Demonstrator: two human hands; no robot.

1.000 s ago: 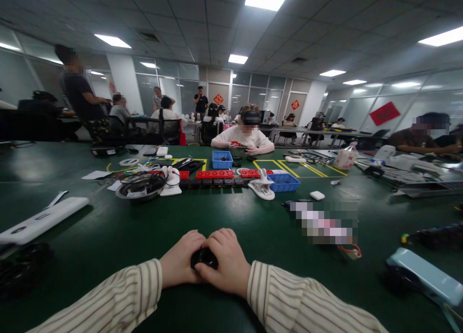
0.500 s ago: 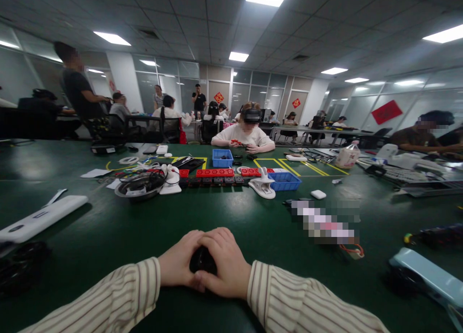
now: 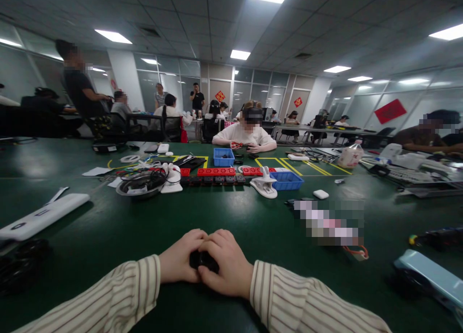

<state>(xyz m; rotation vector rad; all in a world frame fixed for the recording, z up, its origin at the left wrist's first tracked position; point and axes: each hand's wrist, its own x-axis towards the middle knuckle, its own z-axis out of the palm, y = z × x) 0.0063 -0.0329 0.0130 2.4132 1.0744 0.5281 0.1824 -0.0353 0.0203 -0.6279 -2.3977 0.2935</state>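
A glossy black rounded object (image 3: 204, 261) lies between my hands, low over the green table (image 3: 119, 231). My left hand (image 3: 180, 256) wraps its left side. Curled over its top and right side is my right hand (image 3: 228, 266), with the thumb along the near edge. The fingertips of both hands meet at the far side. Most of the object is covered, so its exact kind is hidden.
A long white device (image 3: 43, 216) and black coiled cables (image 3: 25, 265) lie at left, a light blue device (image 3: 430, 277) at right. Farther back are a metal bowl (image 3: 139, 192), red and black blocks in rows, a white clip stand (image 3: 265, 184) and a blue bin (image 3: 287, 180). Opposite sits a person (image 3: 244, 134).
My right hand has shifted slightly right, its thumb now drawn back from the left hand. The black object shows a little wider between the hands. The view has moved slightly.
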